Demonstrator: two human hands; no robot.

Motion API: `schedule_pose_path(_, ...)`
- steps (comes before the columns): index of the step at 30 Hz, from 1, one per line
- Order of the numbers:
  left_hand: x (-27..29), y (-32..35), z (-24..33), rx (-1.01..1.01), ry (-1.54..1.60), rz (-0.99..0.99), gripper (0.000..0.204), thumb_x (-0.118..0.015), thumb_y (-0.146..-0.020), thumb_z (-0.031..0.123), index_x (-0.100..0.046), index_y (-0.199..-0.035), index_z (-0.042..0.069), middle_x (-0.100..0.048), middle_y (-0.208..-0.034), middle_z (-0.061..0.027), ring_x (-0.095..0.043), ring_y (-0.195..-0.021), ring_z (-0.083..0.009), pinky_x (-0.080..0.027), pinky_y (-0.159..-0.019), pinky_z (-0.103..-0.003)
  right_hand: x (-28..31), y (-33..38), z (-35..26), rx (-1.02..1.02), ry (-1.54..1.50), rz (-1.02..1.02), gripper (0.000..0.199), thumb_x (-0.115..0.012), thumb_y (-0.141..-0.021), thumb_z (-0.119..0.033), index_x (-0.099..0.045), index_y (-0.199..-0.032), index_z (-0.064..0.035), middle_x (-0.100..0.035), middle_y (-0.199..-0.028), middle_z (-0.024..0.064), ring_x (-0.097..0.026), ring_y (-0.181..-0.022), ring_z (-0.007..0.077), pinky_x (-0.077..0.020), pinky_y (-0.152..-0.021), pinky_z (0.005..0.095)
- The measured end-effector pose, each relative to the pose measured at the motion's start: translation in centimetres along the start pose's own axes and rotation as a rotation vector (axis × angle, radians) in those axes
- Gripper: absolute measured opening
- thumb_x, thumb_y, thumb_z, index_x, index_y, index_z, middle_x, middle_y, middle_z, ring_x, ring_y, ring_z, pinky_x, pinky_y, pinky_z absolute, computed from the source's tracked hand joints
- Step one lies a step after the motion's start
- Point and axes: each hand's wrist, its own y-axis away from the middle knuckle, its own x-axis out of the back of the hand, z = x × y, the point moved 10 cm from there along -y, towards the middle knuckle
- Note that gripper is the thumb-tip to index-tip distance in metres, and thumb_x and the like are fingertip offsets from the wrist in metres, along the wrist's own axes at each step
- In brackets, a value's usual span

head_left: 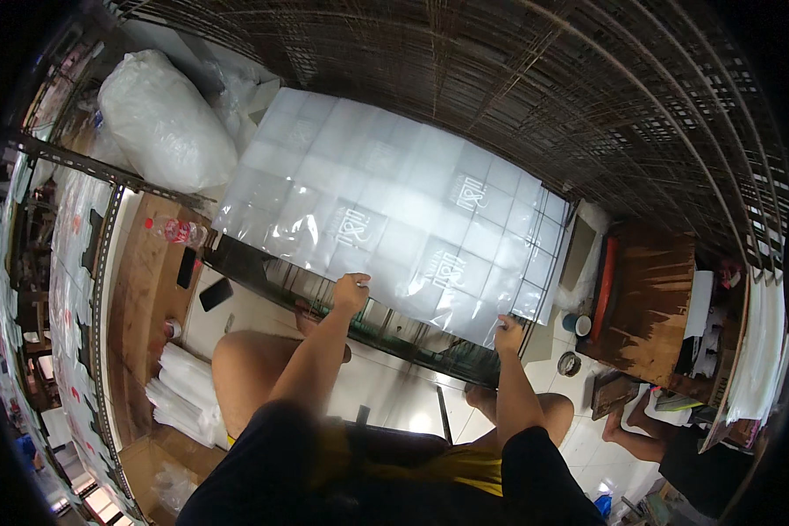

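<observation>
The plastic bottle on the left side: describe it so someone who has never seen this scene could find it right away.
Start from the big sheet of clear plastic bags spread over the wire frame, which both hands grip at its near edge. Left of the sheet's lower-left corner is a wooden shelf, where the bottle lies on its side. It is clear with a red label, unlike the flat dark phones nearby.

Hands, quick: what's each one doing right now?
Left hand: closed, gripping the near edge of the clear plastic sheet.
Right hand: closed, gripping the same sheet's near edge.
</observation>
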Motion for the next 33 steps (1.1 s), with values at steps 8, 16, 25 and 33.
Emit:
schedule_pose_path(8,0.0,-0.4,-1.1,0.101,-0.047,0.025,0.03,-0.057,-0.07,0.006,-0.067,-0.097,0.01,-0.065,-0.093,-0.0165,-0.063,-0.086,-0.0298,-0.049,-0.08,-0.037,-0.5,-1.2,0.1,0.108,-0.016,0.083,0.03,-0.055,-0.068,0.0,-0.067,-0.095,-0.0064,-0.065,-0.077,0.0113,-0.062,-0.068,0.0192,-0.0488,-0.067,0.0304)
schedule_pose_path(16,0.0,-1.0,-1.2,0.062,-0.064,0.026,0.032,-0.055,-0.07,0.004,-0.066,-0.1,0.007,-0.065,-0.094,-0.0173,-0.062,-0.088,-0.0298,-0.049,-0.082,-0.037,-1.4,-2.4,0.7,0.077,-0.044,0.041,0.027,-0.056,-0.072,-0.002,-0.066,-0.097,-0.0053,-0.066,-0.08,0.011,-0.062,-0.071,0.0179,-0.0488,-0.069,0.0291)
schedule_pose_path(25,-0.5,-1.3,-2.0,0.102,-0.042,0.002,0.034,-0.054,-0.07,0.003,-0.064,-0.102,0.005,-0.065,-0.093,-0.0177,-0.063,-0.087,-0.0288,-0.049,-0.08,-0.034,-1.5,-2.2,0.7,0.002,-0.039,0.0,0.027,-0.06,-0.071,-0.005,-0.066,-0.098,-0.0057,-0.066,-0.082,0.013,-0.063,-0.074,0.0216,-0.049,-0.072,0.0315)
schedule_pose_path(33,-1.2,-2.1,-3.2,0.034,-0.042,0.013,0.032,-0.056,-0.071,0.004,-0.065,-0.101,0.006,-0.065,-0.091,-0.0177,-0.062,-0.087,-0.0296,-0.049,-0.079,-0.036,-1.5,-1.5,0.2,0.036,-0.093,-0.009,0.028,-0.061,-0.07,-0.009,-0.066,-0.097,-0.0047,-0.065,-0.082,0.013,-0.063,-0.075,0.0231,-0.0488,-0.072,0.0333)
